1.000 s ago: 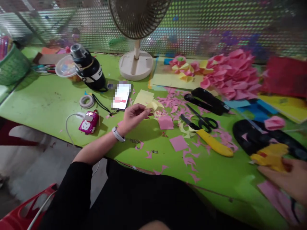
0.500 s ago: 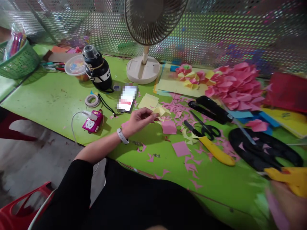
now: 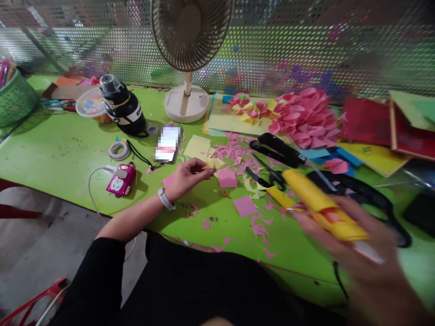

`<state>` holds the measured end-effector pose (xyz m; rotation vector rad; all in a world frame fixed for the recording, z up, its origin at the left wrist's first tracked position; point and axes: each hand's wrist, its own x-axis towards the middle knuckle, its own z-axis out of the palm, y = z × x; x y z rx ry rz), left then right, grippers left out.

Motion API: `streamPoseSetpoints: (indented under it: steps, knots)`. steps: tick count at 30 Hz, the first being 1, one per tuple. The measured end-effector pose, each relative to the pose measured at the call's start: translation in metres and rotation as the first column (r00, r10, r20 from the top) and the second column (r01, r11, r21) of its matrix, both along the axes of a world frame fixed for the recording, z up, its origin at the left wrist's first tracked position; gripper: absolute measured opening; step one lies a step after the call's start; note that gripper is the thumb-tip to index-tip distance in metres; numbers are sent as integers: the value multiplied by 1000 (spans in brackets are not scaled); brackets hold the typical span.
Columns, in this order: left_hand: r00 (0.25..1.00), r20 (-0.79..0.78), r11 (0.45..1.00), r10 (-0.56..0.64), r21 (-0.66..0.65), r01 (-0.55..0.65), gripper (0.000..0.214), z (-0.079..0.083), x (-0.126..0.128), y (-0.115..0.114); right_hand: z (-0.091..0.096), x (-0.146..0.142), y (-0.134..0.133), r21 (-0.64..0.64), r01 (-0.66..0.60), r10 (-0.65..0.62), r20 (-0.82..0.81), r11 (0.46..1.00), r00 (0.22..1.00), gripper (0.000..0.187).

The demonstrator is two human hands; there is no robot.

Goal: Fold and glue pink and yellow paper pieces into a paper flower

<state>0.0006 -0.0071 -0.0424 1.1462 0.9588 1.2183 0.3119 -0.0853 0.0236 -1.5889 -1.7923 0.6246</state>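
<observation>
My left hand (image 3: 188, 175), with a white band on its wrist, pinches a folded yellow paper piece (image 3: 215, 163) between thumb and fingertips. Below that paper lies a pink paper square (image 3: 227, 178); a second pink square (image 3: 245, 206) is nearer the table's front edge. On the right, my right hand (image 3: 360, 240) is closed round a yellow glue gun (image 3: 326, 206), its nozzle end pointing up and left above the table. The hand is partly smeared by motion. Under the gun's front lie a yellow-handled knife (image 3: 280, 197) and black scissors (image 3: 272, 172).
Pink paper scraps litter the green table (image 3: 190, 228). A black stapler (image 3: 277, 149) lies before a heap of pink paper flowers (image 3: 307, 117). Further left are a fan (image 3: 186, 104), a phone (image 3: 167, 144), a black bottle (image 3: 124, 108), a tape roll (image 3: 118, 151) and a pink socket adapter (image 3: 121, 180).
My right hand has lifted the glue gun from the lower right corner and brought it left, over the table. My left hand keeps its pinch on the yellow paper. The view has swung right.
</observation>
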Motion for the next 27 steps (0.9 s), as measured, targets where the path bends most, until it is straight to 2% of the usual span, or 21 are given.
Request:
streamPoseSetpoints:
  steps: [3,7,13,19,27]
  knots:
    - [997,-81,1000,7,23,-5,36,0,1,-4,-1,-35,11,-2,-214,214,-2,977,977,19]
    - [992,-128,998,4,64,5,32,0,2,-7,-9,-54,20,-13,-372,372,0,928,928,17]
    - [984,-180,991,5,134,20,30,2,5,-11,-25,-58,23,-57,-384,385,1,921,923,15]
    - [974,-224,976,16,216,33,24,5,5,-12,-20,-62,25,-77,-399,400,1,914,916,12]
    - [937,-341,942,74,332,46,19,2,1,-11,-18,-61,26,-61,-411,414,47,909,909,9]
